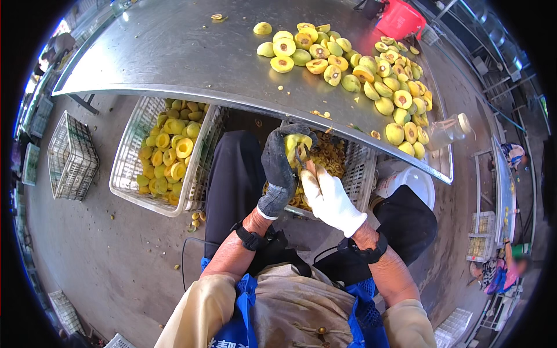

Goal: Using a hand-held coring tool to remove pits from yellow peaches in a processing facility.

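My left hand (280, 167), in a dark work glove, holds a yellow-green fruit half (296, 145) above my lap. In a white glove, my right hand (328, 193) grips a pitting tool (310, 166) with a wooden handle and a curved metal loop. The loop meets the cut face of the fruit; how deep it sits I cannot tell. Below both hands stands a plastic crate (359, 180) with cut-out pits and scraps (328, 152). On the metal table (182, 56) lies a pile of halved fruit (383, 82), many with brown pits showing.
A white crate (126, 174) of pitted halves (169, 148) stands left of my legs, near another crate (72, 161). A red basket (400, 19) and a clear jar (450, 130) rest on the table. Beneath its right corner is a white bucket (420, 182). Other people work farther off.
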Motion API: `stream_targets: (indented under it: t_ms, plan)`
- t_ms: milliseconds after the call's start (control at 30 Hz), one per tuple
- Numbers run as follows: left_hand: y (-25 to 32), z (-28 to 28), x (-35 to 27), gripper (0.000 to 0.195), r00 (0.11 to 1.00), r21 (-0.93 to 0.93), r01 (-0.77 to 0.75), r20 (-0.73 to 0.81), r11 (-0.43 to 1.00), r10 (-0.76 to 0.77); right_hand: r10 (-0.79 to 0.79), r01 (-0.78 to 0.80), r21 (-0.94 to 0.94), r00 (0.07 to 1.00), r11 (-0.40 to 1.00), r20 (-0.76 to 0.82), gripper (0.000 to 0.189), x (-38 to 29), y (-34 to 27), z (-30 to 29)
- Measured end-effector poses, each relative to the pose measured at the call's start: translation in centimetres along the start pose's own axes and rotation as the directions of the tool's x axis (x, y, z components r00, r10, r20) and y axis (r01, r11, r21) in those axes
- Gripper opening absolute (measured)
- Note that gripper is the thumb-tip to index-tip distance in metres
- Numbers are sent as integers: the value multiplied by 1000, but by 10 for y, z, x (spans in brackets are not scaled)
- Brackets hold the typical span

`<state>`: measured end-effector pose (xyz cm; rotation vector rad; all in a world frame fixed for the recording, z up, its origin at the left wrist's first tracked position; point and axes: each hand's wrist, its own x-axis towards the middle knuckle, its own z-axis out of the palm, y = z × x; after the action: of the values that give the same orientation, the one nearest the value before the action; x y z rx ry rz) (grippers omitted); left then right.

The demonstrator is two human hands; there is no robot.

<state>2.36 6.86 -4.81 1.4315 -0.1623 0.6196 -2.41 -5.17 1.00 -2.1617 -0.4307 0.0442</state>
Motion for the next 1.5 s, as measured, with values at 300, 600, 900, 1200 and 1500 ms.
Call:
stream_targets:
  t_ms: [300,600,900,1200,1500]
  plan:
    - [14,-8,11,24,964,-286,217,216,933,-158,132,-147,104,982,984,133,24,-1,15,-2]
    - [3,-15,21,20,902,175,-368,305,913,305,431,-702,473,706,532,562,38,-3,-3,-29]
    - [-34,-2,-9,36,940,-49,268,234,962,-250,413,-555,437,827,708,382,39,-29,-22,0]
    - [21,2,-4,29,960,-60,280,29,958,-279,461,-654,518,756,552,464,43,-25,-32,-8]
    - [26,6,0,36,817,-436,552,111,711,-566,378,-723,634,687,274,621,39,-27,-39,-17]
